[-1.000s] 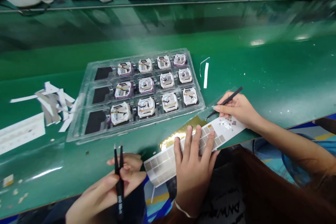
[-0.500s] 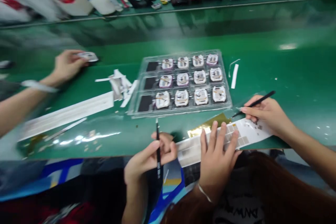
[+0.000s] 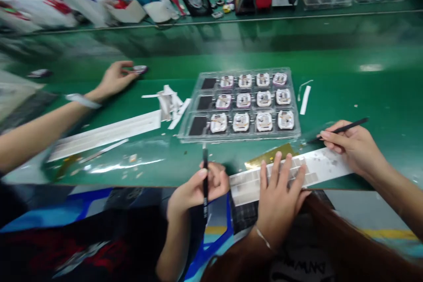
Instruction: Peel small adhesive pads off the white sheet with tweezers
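Observation:
My left hand (image 3: 114, 78), a pale band on its wrist, reaches far left across the green bench. Its fingertips pinch a small white-and-purple part (image 3: 139, 69) that lies on the bench. At the near edge, my right hand (image 3: 194, 189) grips black tweezers (image 3: 205, 176), tips pointing up toward a clear tray (image 3: 194, 137). The tray holds several white square parts (image 3: 243, 99) in rows, with black pads in its left column.
A co-worker's hand (image 3: 279, 191) presses flat on a white sticker sheet (image 3: 325, 164) over gold foil (image 3: 269, 155). The co-worker's other hand (image 3: 352, 145) holds a black tool (image 3: 346, 128). White paper strips (image 3: 170, 102), a long white liner (image 3: 105, 134) and clear film (image 3: 115, 163) lie left of the tray.
The view has swung left. My left hand left the tweezers and stretched out to the far left, onto the small part. The right hand still holds the tweezers.

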{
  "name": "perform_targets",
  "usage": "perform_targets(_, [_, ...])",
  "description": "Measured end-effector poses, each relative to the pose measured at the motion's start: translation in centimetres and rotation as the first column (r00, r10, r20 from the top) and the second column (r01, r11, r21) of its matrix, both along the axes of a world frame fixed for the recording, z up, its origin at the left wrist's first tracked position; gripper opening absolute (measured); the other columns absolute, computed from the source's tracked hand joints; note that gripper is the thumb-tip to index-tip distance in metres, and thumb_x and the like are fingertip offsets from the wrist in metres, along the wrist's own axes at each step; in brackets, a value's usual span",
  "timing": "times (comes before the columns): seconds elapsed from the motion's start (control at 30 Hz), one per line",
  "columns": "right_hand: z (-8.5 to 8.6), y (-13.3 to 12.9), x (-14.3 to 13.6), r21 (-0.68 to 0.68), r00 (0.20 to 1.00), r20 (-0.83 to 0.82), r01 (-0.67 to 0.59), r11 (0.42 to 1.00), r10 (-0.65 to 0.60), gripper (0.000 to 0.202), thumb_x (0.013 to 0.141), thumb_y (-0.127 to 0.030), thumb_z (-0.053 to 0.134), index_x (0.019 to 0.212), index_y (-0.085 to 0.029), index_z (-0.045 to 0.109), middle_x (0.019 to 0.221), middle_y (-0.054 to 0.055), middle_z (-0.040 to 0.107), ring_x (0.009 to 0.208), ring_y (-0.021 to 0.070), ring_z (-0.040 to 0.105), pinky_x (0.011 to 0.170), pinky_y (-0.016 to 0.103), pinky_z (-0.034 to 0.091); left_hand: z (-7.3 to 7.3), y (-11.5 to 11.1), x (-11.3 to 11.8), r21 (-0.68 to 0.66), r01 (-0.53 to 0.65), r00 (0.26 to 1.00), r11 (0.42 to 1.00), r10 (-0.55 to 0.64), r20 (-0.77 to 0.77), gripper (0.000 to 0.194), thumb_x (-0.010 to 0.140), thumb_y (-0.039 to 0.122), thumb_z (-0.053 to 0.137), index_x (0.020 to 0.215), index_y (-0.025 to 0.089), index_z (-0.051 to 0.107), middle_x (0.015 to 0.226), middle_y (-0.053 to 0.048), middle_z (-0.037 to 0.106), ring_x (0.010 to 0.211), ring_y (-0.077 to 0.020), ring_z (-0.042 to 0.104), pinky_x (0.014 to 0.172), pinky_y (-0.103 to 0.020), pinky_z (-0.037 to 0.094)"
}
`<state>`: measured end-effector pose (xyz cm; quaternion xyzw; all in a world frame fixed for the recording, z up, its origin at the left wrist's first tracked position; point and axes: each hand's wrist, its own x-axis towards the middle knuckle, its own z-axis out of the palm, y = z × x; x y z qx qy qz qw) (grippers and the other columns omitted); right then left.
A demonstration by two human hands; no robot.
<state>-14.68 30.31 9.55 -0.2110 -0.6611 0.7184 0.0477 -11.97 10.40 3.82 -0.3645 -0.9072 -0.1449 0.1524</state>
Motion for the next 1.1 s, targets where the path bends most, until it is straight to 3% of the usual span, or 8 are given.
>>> perform_targets(0.17, [0.7, -0.3, 2.0, -0.005, 1.0, -0.008, -0.018, 1.0, 0.018, 0.026, 0.064, -0.029, 0.079, 0.07, -0.02, 0.055, 0.048, -0.002, 0.058, 0.041, 0.0091, 0.048, 0.038, 0.022, 0.033, 0.1, 0.1, -0.1, 0.029, 0.022, 0.998, 0.999, -0.024, 0.054, 0.048, 0.085, 0.046, 0.051, 0.127, 0.023, 0.05, 0.127, -0.004, 0.056, 0.131, -0.0325, 0.034, 0.112, -0.056, 0.014])
perform_targets(0.37, [-1.3, -0.1, 3.6, -0.069, 0.999, 0.01, -0.037, 0.997, 0.038, 0.026, 0.068, -0.027, 0.077, 0.071, -0.018, 0.054, 0.048, -0.004, 0.057, 0.041, 0.0067, 0.046, 0.038, 0.019, 0.032, 0.5, 0.1, 0.0, 0.099, 0.07, 0.997, 0.993, -0.074, 0.037, 0.021, 0.082, 0.038, 0.058, 0.102, 0.031, 0.064, 0.128, -0.005, 0.055, 0.13, -0.0385, 0.034, 0.103, -0.063, 0.026])
perform_targets(0.6, [-0.9, -0.4, 4.3, -0.037, 0.996, 0.056, -0.067, 0.997, 0.069, 0.027, 0.068, -0.03, 0.077, 0.07, -0.017, 0.053, 0.049, -0.003, 0.057, 0.041, 0.0075, 0.048, 0.038, 0.019, 0.034, 0.3, -0.3, -0.4, 0.018, 0.126, 0.992, 0.992, -0.126, -0.014, 0.03, 0.08, 0.036, 0.062, 0.109, 0.034, 0.059, 0.128, -0.009, 0.053, 0.131, -0.0422, 0.029, 0.098, -0.066, 0.03])
perform_targets(0.8, [-1.4, -0.4, 4.7, -0.007, 0.998, 0.029, -0.061, 0.998, 0.061, 0.027, 0.068, -0.03, 0.076, 0.07, -0.017, 0.052, 0.047, -0.003, 0.057, 0.038, 0.0075, 0.048, 0.035, 0.017, 0.033, -0.1, -0.4, -0.4, 0.04, 0.125, 0.992, 0.991, -0.124, -0.033, 0.033, 0.077, 0.034, 0.066, 0.109, 0.033, 0.058, 0.126, -0.01, 0.053, 0.131, -0.0425, 0.03, 0.098, -0.067, 0.029])
perform_targets(1.1, [-1.4, -0.7, 4.9, -0.004, 0.998, -0.043, -0.039, 0.999, 0.039, 0.02, 0.069, -0.018, 0.075, 0.067, -0.017, 0.055, 0.048, -0.003, 0.058, 0.038, 0.0061, 0.05, 0.034, 0.014, 0.033, 0.2, -0.4, -0.4, 0.019, 0.13, 0.991, 0.991, -0.13, -0.037, 0.038, 0.077, 0.034, 0.067, 0.113, 0.037, 0.056, 0.125, -0.01, 0.053, 0.131, -0.042, 0.03, 0.097, -0.067, 0.03])
